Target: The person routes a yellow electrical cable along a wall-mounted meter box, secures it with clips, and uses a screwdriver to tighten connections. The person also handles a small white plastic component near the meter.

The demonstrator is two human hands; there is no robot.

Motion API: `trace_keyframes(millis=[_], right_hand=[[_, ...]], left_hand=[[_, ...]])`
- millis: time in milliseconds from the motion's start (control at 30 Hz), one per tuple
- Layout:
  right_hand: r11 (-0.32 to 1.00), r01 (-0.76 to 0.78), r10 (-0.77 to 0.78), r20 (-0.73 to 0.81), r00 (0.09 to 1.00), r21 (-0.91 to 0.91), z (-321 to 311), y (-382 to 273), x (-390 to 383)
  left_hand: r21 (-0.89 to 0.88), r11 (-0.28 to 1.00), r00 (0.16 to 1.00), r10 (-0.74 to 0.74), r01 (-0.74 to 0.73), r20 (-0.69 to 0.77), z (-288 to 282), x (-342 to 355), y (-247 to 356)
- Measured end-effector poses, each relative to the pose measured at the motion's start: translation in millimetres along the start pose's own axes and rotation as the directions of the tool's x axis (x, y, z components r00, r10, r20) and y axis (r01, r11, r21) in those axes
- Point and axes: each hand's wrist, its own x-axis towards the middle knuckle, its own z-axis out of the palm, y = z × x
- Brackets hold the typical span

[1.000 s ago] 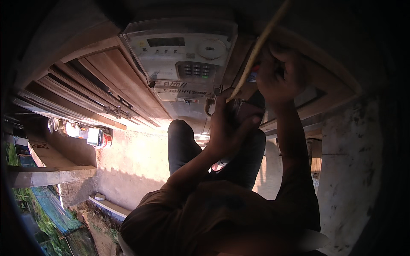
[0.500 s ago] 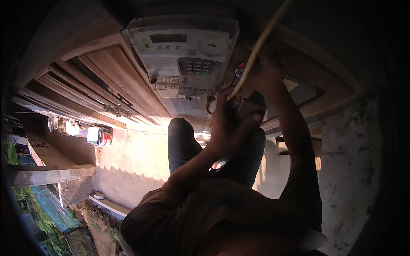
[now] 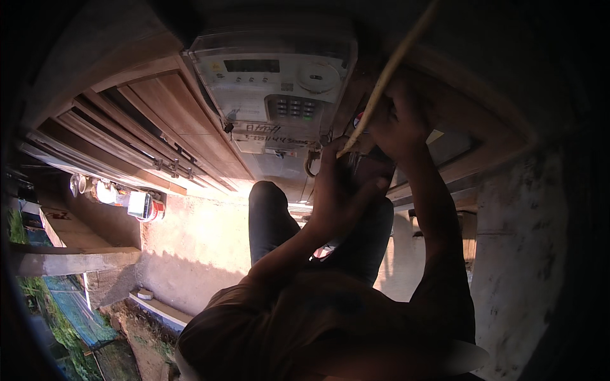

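Note:
A yellow cable (image 3: 387, 73) slants down from the top edge to a dark, box-like piece (image 3: 370, 170) in front of my knees. My left hand (image 3: 337, 197) is wrapped around this piece, with the thumb on its right side and the fingers by the cable's end. Just above and to the right, my right hand (image 3: 403, 127) has its fingers curled behind the cable. At those fingers a small round thing with a red, white and blue face (image 3: 358, 119) partly shows. Shadow hides the fingertips and the cable's joint with the piece.
A grey-white electricity meter with a keypad (image 3: 273, 89) is mounted at upper left of my hands. Brown wooden shutters (image 3: 152, 133) stand left of it. A bucket (image 3: 149, 206) and other containers are farther left. A rough wall (image 3: 521, 254) rises at right.
My right hand has shifted slightly downward with the round thing, whose face is now more hidden. My left hand keeps its grip on the dark piece. The whole view has moved a little.

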Motion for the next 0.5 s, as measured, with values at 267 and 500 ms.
trace_keyframes(millis=[267,500], right_hand=[[0.999,-0.048,0.047,-0.088,0.995,-0.009,1,-6,4],[0.987,-0.071,0.078,-0.043,0.996,0.144,3,-12,1]], left_hand=[[0.068,0.998,1.000,-0.005,0.007,-0.018,-2,0,2],[0.095,0.993,0.997,0.073,-0.075,0.026,-2,3,3]])
